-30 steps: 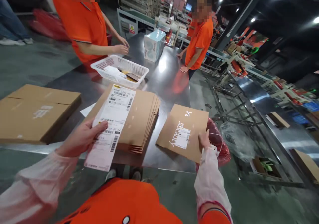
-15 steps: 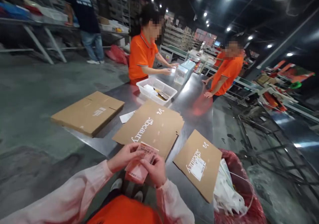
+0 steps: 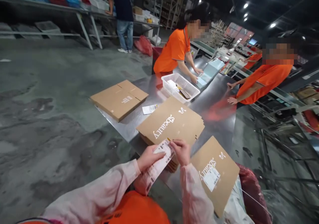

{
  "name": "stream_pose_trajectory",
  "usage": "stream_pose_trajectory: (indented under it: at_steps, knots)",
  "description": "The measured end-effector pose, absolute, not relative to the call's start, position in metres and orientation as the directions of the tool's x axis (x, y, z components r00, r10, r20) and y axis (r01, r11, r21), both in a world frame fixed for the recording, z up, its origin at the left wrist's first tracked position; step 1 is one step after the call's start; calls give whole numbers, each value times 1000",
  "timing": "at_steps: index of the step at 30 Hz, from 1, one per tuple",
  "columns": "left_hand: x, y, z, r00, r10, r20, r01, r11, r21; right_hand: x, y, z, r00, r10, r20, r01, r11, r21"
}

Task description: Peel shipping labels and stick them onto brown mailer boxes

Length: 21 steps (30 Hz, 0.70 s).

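Note:
A strip of printed shipping labels (image 3: pixel 157 168) is stretched between my hands, its lower end hanging toward my apron. My left hand (image 3: pixel 149 158) is closed on its left side with the thumb on top. At the strip's upper right corner, the fingers of my right hand (image 3: pixel 182 152) pinch the edge. Just beyond lies a stack of flat brown cartons (image 3: pixel 174 121) printed "beauty". To the right is another flat carton (image 3: pixel 221 166) with a white label (image 3: pixel 211 178) on it.
A carton stack (image 3: pixel 117 101) and a folded paper (image 3: pixel 149 109) lie at the left of the metal table (image 3: pixel 219 108). Behind is a white basket (image 3: pixel 180 87). Two people in orange shirts stand around the table. A red bag-lined bin (image 3: pixel 254 194) is at the right.
The view has swung left, so the table appears farther right. My hands have turned the label strip, and my right hand has shifted to its upper corner. The person behind the basket now leans over the pale-blue box.

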<state>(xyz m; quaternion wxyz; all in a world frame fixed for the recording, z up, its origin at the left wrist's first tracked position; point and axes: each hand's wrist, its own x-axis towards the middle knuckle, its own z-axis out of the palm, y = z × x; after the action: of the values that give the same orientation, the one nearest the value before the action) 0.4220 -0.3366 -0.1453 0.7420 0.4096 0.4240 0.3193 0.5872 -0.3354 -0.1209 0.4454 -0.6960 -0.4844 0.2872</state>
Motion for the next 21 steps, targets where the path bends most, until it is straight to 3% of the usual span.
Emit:
stream_pose_trajectory:
  at_steps: [4,9,12,14,16,18,19,21]
  knots:
    - [407,-335,-179,392,800,-454,-84,523,848,619,-260,-140,406,901,154,612,-143,-778]
    - [359,-378,-228,370,776,-511,58,530,846,625,-230,-148,366,912,185,848,-244,-471]
    - [327,-392,-216,473,697,-539,76,577,813,599,-248,-150,91,992,90,971,-68,-230]
    - [317,-378,-191,451,732,-510,14,566,825,577,-269,-153,-59,998,-5,989,57,-137]
    - [322,-342,-162,330,826,-457,-55,500,864,561,-295,-157,-198,978,-59,973,189,-130]
    - [340,-294,-140,225,903,-367,-16,380,925,558,-324,-164,-314,949,-31,935,304,-182]
    - [353,-270,-133,202,929,-311,61,305,951,561,-337,-168,-264,964,25,942,264,-208]
    - [380,-227,-125,161,978,-135,250,92,964,572,-359,-175,159,975,154,957,-113,-269]
